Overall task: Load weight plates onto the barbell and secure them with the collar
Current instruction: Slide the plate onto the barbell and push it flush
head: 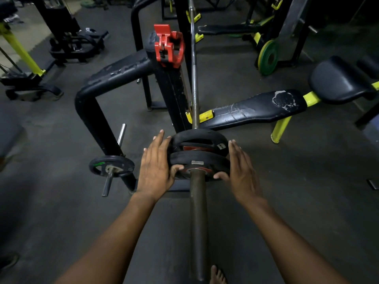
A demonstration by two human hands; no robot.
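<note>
The barbell (198,222) runs from the bottom centre away from me, its thick rusty sleeve toward me. Two black weight plates sit on the sleeve: a far plate (199,137) and a near plate (200,158), a small gap between them. My left hand (156,167) lies flat against the near plate's left rim, thumb on its face. My right hand (242,171) presses the right rim the same way. A red clamp collar (169,46) sits on top of the black rack upright, away from both hands.
A small black plate (111,166) hangs on a storage peg at the left. A worn black bench (254,108) with yellow legs stretches right. A green-and-yellow plate (268,57) leans at the back right. A bare foot (218,275) stands beside the sleeve's end.
</note>
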